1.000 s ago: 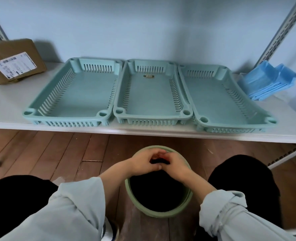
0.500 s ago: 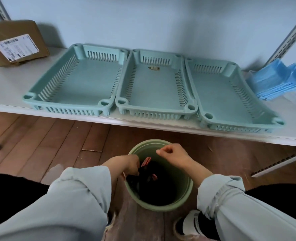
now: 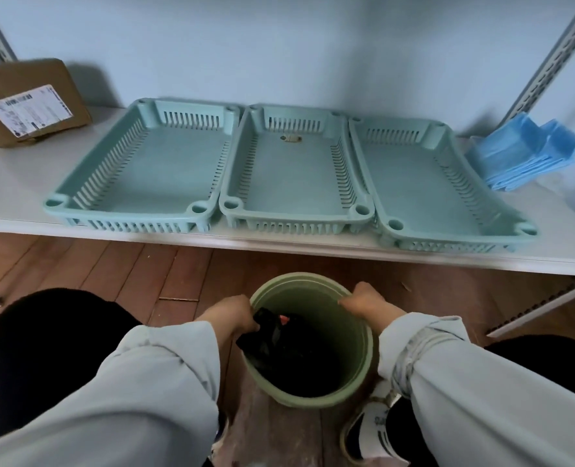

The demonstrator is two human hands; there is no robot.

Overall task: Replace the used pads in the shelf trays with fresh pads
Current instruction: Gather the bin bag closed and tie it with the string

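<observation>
A person is crouching in front of a low white shelf (image 3: 16, 183), both arms in pale grey sleeves reaching down to a green bin (image 3: 363, 358) that is standing on the wooden floor (image 3: 111, 264) between the knees. The left hand (image 3: 232, 315) is curling over the bin's left rim, its fingers closed together and gripping a black bag (image 3: 272, 338) that is lying bunched inside the bin; a small reddish scrap is showing just beside the knuckles, too small to identify. The right hand (image 3: 363, 303) is gripping the bin's right rim, fingers bent over the edge and pressed together, the fingertips themselves hidden inside the rim.

On the shelf above, 3 pale green slotted trays are sitting side by side, touching one another: the left tray (image 3: 137, 183), the middle tray (image 3: 293, 183) and the right tray (image 3: 424, 190). All 3 are showing bare bottoms, with only a small tag near the back of the middle one. The stack of blue pads (image 3: 522, 156) is lying at the far right end of the shelf, just beside the right tray and leaning toward the slotted metal upright (image 3: 549, 59). A brown cardboard box (image 3: 30, 102) with a white label is resting at the left end of the shelf, well apart from the trays. A white shoe (image 3: 370, 429) is showing under the right forearm
</observation>
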